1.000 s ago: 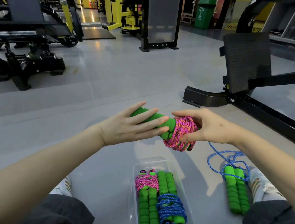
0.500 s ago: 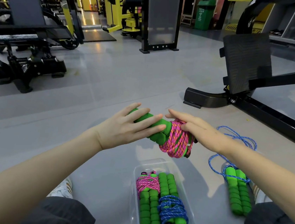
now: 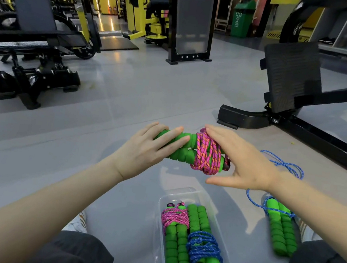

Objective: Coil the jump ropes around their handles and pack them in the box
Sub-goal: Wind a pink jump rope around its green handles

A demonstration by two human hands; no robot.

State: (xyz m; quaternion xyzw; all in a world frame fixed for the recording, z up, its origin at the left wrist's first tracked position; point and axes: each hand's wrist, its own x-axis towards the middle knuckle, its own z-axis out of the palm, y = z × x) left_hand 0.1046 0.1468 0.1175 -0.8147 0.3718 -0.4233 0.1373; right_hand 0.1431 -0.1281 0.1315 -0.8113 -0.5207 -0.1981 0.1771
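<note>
The right hand (image 3: 245, 161) had just let go. A second before, it was curled round the pink coil, tucking in the end. Now it lay released, with its fingers straight across the top of the wraps and its thumb spread wide below, gripping nothing. The left hand (image 3: 142, 151) was the one grasping the pink jump rope (image 3: 204, 154), with its fingers laid across the two green handles (image 3: 179, 151) and its thumb hidden underneath. The bundle hung in the air just above and beyond the box (image 3: 182, 195), which sat on the floor (image 3: 129, 96) between the person's knees.

From where I stood, the winding looked finished. The cord sat tight around one end of the paired handles, and I could see no loose tail. The next step seemed to be lowering it into the box.

The clear box already held two bundles lying side by side. One was a coiled pink rope (image 3: 175, 216) on the left and the other a coiled blue rope (image 3: 204, 249) on the right, wound at opposite ends. Little bare room showed beside them.

A blue jump rope (image 3: 280, 230) lay on the floor near the right knee, its cord trailing loose and not yet wound.
</note>
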